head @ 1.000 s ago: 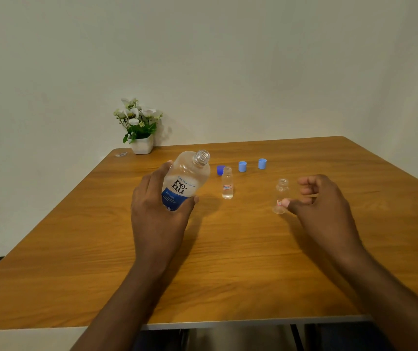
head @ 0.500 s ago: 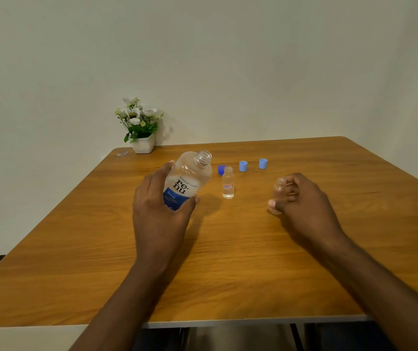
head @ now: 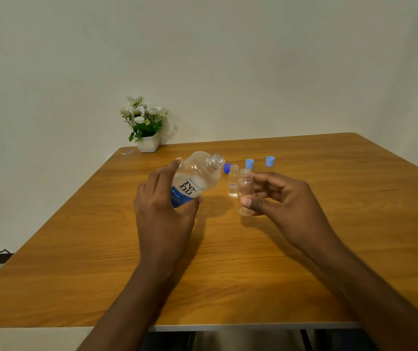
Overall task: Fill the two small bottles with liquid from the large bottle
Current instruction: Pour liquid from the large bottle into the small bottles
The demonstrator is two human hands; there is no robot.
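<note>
Wooden table (head: 253, 262) with potted flowers (head: 145, 125) at the far edge, three blue caps (head: 249, 164) behind, filled small bottle (head: 233, 182) stood uncapped, left hand (head: 163, 211) clasped the tilted, open large bottle (head: 194, 179), right hand (head: 282, 198) pinched the clear empty small bottle (head: 245, 190) above the table.

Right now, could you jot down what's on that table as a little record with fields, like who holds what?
left hand: holds the large bottle, uncapped, tilted with its mouth to the right
right hand: holds an empty small bottle, lifted off the table
other small bottle: stands upright on the table, partly filled with clear liquid
caps: dark blue cap and two light blue caps, loose behind the bottles
far corner: white flower pot
pouring: not yet begun
</note>
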